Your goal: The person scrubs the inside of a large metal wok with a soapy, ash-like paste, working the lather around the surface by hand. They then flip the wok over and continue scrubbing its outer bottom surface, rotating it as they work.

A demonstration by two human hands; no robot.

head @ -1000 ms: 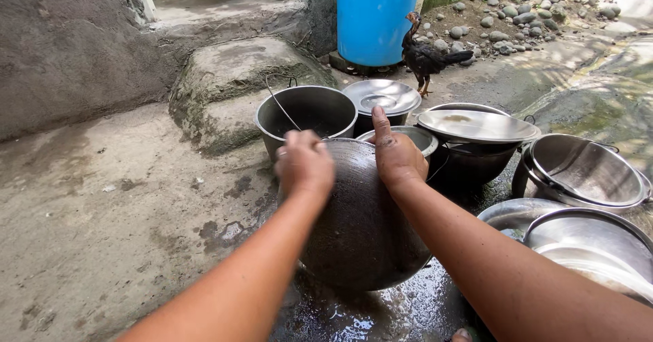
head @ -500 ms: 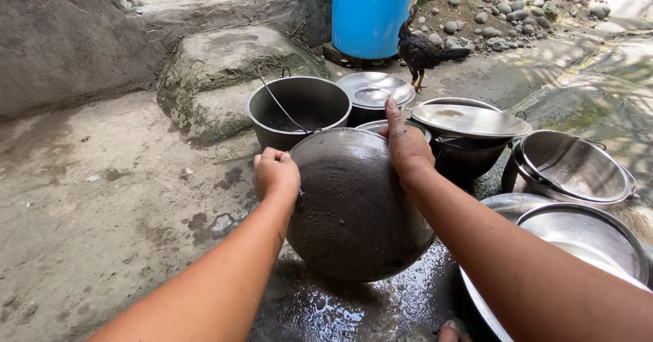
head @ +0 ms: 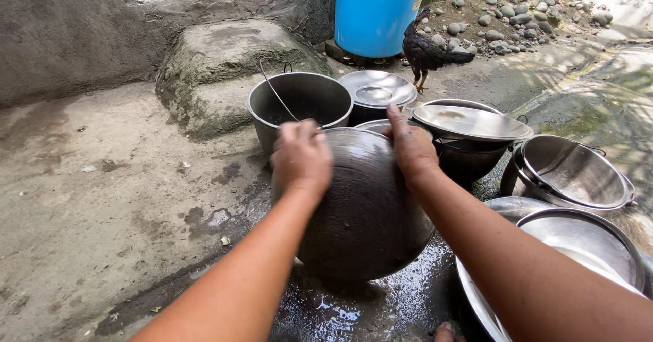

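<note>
A big dark round pot (head: 364, 213) stands tilted on its side on the wet concrete ground (head: 102, 199), with its blackened bottom turned to the camera, so its inside is not visible. The left hand (head: 303, 155) lies on the upper left part of this bottom; it is blurred, the fingers look curled against the metal, and I cannot tell if they hold something. The right hand (head: 410, 148) is on the upper right edge of the pot, its fingers stretched flat and close together over the rim, pressing on it.

Just behind the pot is a deep grey bucket-like pot (head: 299, 104) with a thin wire handle; its inside is dark and seems to hold nothing that I can see. Beside it, a flat shiny lid (head: 377, 88) covers another dark pot. To the right, a second wide lid (head: 471, 122) lies on a black pot (head: 469, 162). Further right, a steel pot (head: 575, 172) leans on its side with the bright inside open to view, nothing in it. At the lower right, a steel basin (head: 585, 243) rests inside a larger basin (head: 503, 209).

A blue barrel (head: 377, 12) stands behind, and a dark chicken (head: 427, 51) is near it, beside grey stones (head: 517, 9).
</note>
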